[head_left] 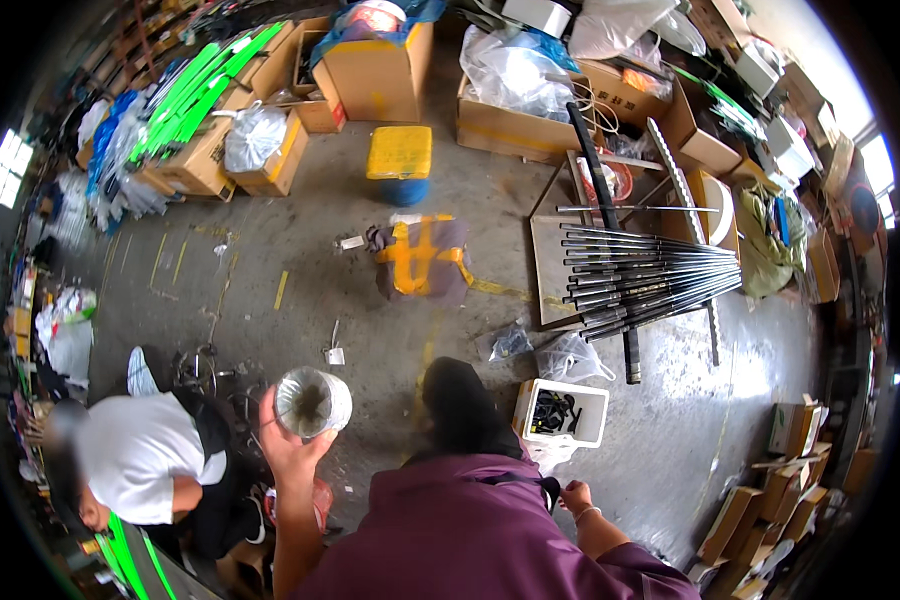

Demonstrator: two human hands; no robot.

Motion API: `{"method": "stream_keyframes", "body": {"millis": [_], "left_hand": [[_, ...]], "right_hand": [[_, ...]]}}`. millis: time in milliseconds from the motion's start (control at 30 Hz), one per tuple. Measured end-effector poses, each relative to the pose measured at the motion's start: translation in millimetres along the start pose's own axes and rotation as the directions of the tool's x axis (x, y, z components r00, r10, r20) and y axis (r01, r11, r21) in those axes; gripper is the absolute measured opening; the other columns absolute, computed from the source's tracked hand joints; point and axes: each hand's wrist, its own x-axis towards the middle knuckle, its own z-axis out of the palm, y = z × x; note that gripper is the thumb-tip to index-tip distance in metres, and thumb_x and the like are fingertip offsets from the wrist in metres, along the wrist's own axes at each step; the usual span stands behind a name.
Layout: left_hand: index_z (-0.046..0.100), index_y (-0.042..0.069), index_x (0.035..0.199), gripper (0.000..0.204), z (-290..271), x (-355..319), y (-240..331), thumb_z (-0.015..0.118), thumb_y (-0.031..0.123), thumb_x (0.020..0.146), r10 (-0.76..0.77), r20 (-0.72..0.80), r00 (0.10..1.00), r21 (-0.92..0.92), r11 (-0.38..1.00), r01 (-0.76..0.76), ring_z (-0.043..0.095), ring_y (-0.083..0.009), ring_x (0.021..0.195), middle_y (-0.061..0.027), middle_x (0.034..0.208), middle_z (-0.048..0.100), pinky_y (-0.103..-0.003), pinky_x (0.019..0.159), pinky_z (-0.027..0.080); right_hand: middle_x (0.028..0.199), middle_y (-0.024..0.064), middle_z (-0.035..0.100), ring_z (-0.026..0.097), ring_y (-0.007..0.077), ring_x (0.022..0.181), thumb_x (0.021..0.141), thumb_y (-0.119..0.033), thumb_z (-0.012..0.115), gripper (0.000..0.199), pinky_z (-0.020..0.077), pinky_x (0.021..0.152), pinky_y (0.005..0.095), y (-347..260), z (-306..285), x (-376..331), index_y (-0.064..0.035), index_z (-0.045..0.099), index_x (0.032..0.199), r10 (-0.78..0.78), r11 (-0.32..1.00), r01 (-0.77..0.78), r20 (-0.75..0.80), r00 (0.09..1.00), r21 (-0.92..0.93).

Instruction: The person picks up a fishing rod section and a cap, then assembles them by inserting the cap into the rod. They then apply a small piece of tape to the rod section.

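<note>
Grey floor leaves me room mid-frame below the upper boxes, I cannot tell whether my half-hidden right hand, lower right, grips anything, and my left hand, lower left, grips a cup, its inside hard to make out.

Round, cup-like container, pale greyish-white, wall crinkled-looking. Held up in the left hand, which grips its near and left sides. Mouth open, turned up toward the camera. Darker grey patch inside (contents or bare bottom, cannot tell).
</note>
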Motion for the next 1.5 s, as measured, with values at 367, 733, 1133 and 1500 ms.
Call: {"method": "stream_keyframes", "body": {"millis": [367,733,1133,1500], "left_hand": [[0.032,0.0,0.131,0.09,104,225,20,0.082,0.008,0.057,0.069,0.231,0.971,0.152,0.983,-0.106,0.052,-0.0225,0.111,-0.0124,0.121,0.049,-0.038,0.096,0.044],[0.033,-0.002,0.131,0.091,235,359,12,0.083,0.012,0.056,-0.059,0.526,0.848,0.28,0.954,-0.107,0.053,-0.0209,0.109,-0.0112,0.118,0.051,-0.036,0.095,0.043],[0.034,-0.001,0.129,0.085,398,438,-16,0.082,0.006,0.058,-0.072,0.885,0.461,0.163,0.974,-0.16,0.05,-0.0213,0.113,-0.0113,0.12,0.049,-0.036,0.098,0.041],[0.038,0.001,0.128,0.084,532,542,-166,0.081,0.001,0.055,-0.215,0.974,0.063,0.224,0.954,-0.2,0.053,-0.0186,0.11,-0.0086,0.119,0.052,-0.033,0.097,0.042]], "right_hand": [[0.06,0.0111,0.063,0.062,0.0197,0.052,0.071,-0.029,0.075,0.033,0.0502,0.051,0.0333,-242,75,72,-0.0005,0.06,0.07,-0.085,0.995,0.089,0.085,0.993,-0.05],[0.054,0.0015,0.05,0.047,0.0106,0.051,0.073,-0.02,0.072,0.034,0.0413,0.049,0.029,-311,85,135,-0.0076,0.044,0.059,-0.002,0.813,0.1,-0.169,0.986,0.574],[0.051,0.0037,0.047,0.05,0.0157,0.04,0.074,-0.005,0.07,0.034,0.0424,0.036,0.0307,-249,281,6,-0.0093,0.038,0.062,0.633,0.383,-0.314,0.001,0.774,0.869],[0.064,-0.0002,0.05,0.048,0.0083,0.059,0.067,-0.011,0.08,0.036,0.0457,0.055,0.0253,-460,175,113,-0.0058,0.045,0.075,0.528,0.407,-0.015,-0.222,0.82,0.913]]}}
